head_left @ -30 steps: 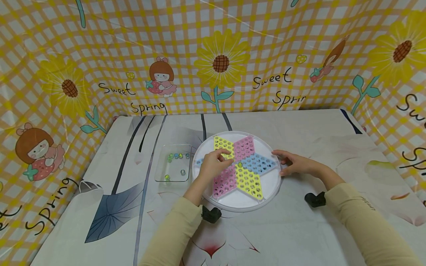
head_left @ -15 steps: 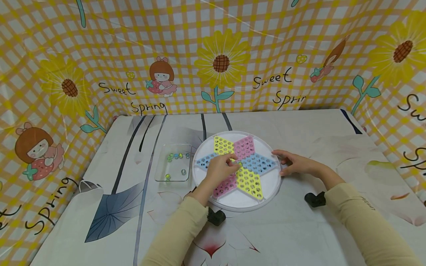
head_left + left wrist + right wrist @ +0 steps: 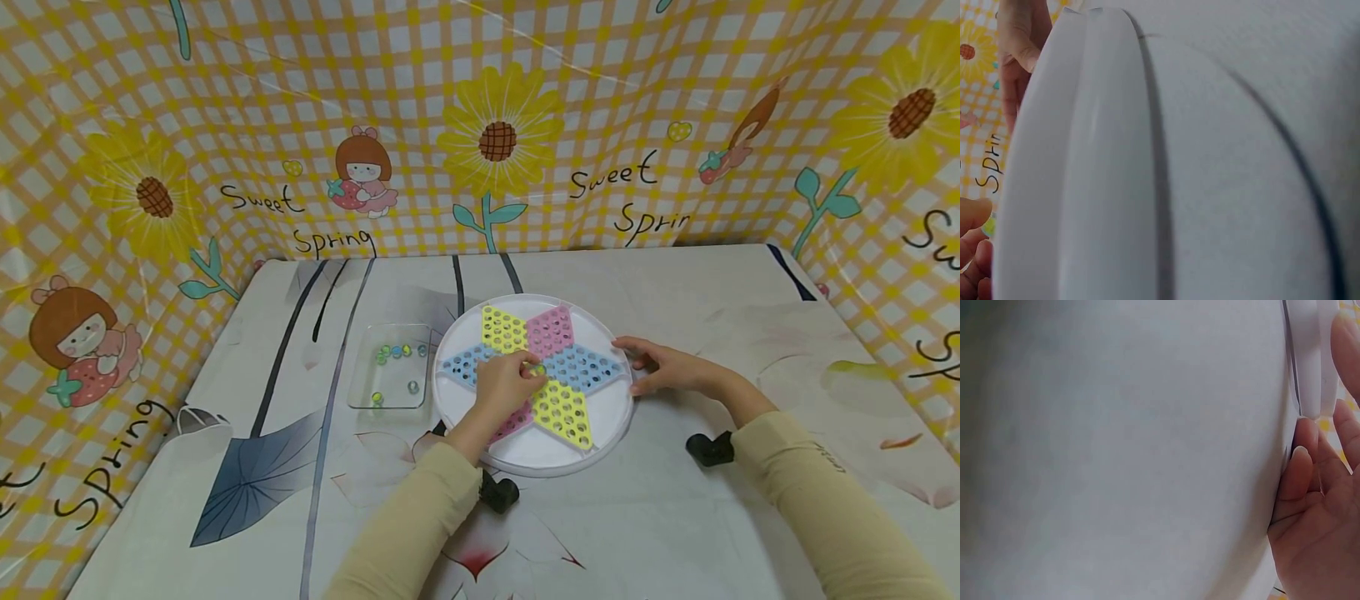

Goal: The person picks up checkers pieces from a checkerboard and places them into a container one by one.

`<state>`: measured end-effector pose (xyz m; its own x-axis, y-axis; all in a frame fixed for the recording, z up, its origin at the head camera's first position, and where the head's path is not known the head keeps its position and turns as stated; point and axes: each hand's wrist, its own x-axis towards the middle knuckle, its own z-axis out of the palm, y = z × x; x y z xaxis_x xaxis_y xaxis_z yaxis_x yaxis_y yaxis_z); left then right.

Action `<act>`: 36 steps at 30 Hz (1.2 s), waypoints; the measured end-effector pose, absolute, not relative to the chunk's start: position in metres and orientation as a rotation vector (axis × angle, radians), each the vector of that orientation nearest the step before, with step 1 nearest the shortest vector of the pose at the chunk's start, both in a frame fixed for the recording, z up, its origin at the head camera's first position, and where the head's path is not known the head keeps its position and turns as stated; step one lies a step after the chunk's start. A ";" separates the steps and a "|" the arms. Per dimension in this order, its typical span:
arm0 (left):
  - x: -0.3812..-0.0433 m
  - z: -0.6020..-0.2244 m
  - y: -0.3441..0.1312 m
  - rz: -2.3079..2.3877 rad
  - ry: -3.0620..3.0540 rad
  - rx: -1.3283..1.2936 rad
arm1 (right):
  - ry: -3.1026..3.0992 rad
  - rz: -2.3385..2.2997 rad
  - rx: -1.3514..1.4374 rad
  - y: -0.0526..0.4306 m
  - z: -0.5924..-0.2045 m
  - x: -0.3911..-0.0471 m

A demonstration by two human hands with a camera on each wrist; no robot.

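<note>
A round white Chinese checkers board [image 3: 607,429] with a star of yellow, pink and blue holed points lies on the table. My left hand [image 3: 504,387] is over its middle, thumb and forefinger pinching a yellow-green marble [image 3: 537,370] at the star's centre. In the left wrist view that marble [image 3: 988,226] shows between thumb and fingers, behind the board's thick white edge. At the board's right rim rests my right hand [image 3: 678,372], its fingers loosely bent and the fingertips touching the edge. Part of the star's lower-left pink point is hidden by the left hand.
Left of the board stands a clear plastic box [image 3: 358,379] with several green, blue and clear marbles inside. A patterned white cloth [image 3: 645,525] covers the table, and a yellow checked cloth [image 3: 420,100] with sunflowers hangs behind and at the sides.
The left hand has moved right across the board, from the star's left part to the marble at its centre, and now pinches it. The right hand has stayed at the rim.
</note>
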<state>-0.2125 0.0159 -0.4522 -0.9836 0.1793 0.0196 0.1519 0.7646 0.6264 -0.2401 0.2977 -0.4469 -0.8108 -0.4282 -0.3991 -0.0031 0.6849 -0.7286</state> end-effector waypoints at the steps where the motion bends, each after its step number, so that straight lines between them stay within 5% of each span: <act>1: -0.213 -0.453 0.017 1.022 2.918 0.266 | 2.340 -1.011 -0.330 0.298 -0.447 -0.240; 36: -0.213 -0.451 0.019 1.061 2.960 0.179 | 2.349 -0.997 -0.333 0.297 -0.447 -0.241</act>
